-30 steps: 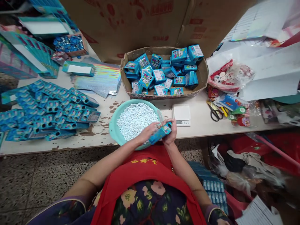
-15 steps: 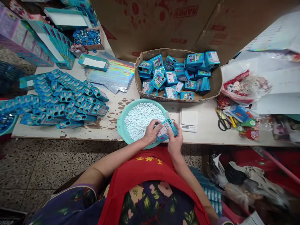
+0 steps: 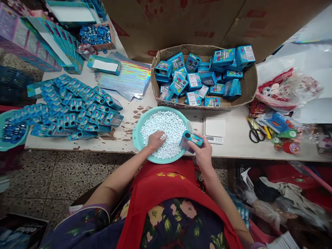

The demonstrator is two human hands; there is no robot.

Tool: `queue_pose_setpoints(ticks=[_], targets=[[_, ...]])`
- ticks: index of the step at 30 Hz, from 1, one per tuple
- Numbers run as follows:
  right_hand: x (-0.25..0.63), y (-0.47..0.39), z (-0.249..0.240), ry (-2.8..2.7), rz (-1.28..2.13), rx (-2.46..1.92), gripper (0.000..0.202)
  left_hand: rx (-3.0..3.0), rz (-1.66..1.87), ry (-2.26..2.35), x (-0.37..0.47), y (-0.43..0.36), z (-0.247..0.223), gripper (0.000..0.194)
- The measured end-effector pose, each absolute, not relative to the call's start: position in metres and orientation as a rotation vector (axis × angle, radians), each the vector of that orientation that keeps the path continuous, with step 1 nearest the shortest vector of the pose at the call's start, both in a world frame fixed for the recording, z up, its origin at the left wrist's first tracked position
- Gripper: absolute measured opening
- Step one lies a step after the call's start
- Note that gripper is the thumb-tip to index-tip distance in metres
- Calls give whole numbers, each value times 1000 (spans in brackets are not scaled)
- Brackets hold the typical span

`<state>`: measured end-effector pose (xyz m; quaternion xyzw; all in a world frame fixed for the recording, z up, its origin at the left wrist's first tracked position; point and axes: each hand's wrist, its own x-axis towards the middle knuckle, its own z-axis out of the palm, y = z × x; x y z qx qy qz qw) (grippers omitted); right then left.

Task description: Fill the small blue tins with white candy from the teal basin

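My left hand (image 3: 156, 141) reaches into the white candies (image 3: 166, 126) in a round mint-green basin (image 3: 136, 133); its fingers are bent and partly among the candies, and whether it grips any is unclear. My right hand (image 3: 204, 152) holds a small blue box (image 3: 190, 140) over the basin's right edge, the box's end with a dark round opening facing up. Behind the basin, a cut-down cardboard box (image 3: 202, 105) contains many blue boxes (image 3: 178, 84). A white scale (image 3: 214, 128) sits right of the basin.
Many blue boxes (image 3: 77, 109) stand in rows on the left of the table (image 3: 124, 138). Shiny sheets (image 3: 127, 79) lie behind them. Scissors (image 3: 255, 133), a yellow cutter and plastic packets are at the right. A tall cardboard panel (image 3: 178, 27) rises at the back.
My left hand has let go of the blue box and moved left into the candies. My right hand still holds the box, now turned with its end up. The view has shifted slightly.
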<state>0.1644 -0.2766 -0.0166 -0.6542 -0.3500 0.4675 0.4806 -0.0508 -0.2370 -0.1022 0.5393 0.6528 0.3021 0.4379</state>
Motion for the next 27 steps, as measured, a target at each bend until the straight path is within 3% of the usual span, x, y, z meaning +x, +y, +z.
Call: queue_pose_setpoints(ticks=[5, 12, 20, 27], targets=[[142, -277, -15, -1252, 1035, -1622, 41, 1004, 880, 1601, -49, -228, -69, 31], [113, -276, -18, -1693, 810, -1514, 31, 486, 1281, 1030, -33, -231, 3, 19], [100, -273, -15, -1740, 794, -1584, 29, 517, 1375, 1086, -27, -223, -3, 19], [104, -269, -14, -1709, 800, -1593, 29, 600, 1356, 1162, -22, -219, -1, 31]])
